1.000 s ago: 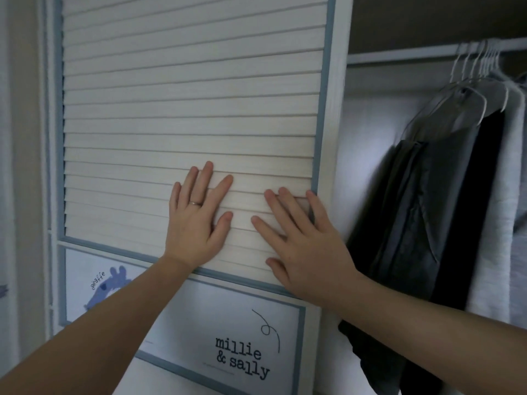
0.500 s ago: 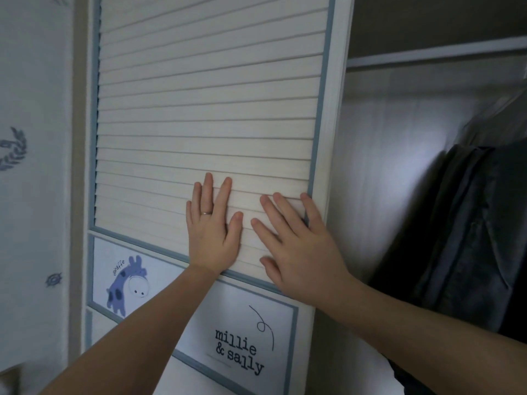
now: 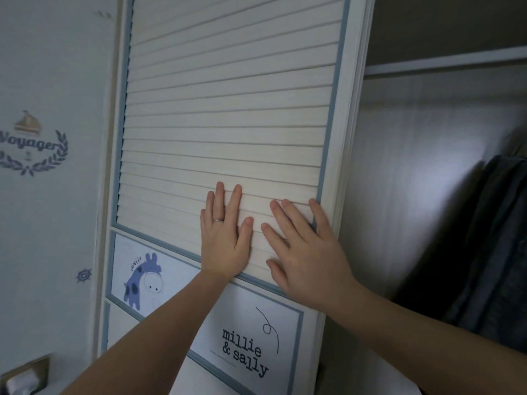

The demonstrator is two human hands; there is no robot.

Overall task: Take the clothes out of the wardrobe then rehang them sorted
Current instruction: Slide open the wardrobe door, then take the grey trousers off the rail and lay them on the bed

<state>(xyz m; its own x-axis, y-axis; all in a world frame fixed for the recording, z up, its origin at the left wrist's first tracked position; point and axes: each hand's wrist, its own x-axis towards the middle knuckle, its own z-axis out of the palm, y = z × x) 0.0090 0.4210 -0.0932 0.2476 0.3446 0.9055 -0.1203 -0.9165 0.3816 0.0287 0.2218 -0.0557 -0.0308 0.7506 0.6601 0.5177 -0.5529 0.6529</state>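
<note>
Both hands — left hand (image 3: 224, 246) and right hand (image 3: 308, 258) — press flat, fingers straight and released, on the slatted wardrobe door (image 3: 228, 115), dark clothes (image 3: 496, 238) hanging inside at right.

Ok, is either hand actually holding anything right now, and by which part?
Nothing is held. The left hand and right hand both press flat, fingers straight, on the louvred wardrobe door near its right edge.
</note>
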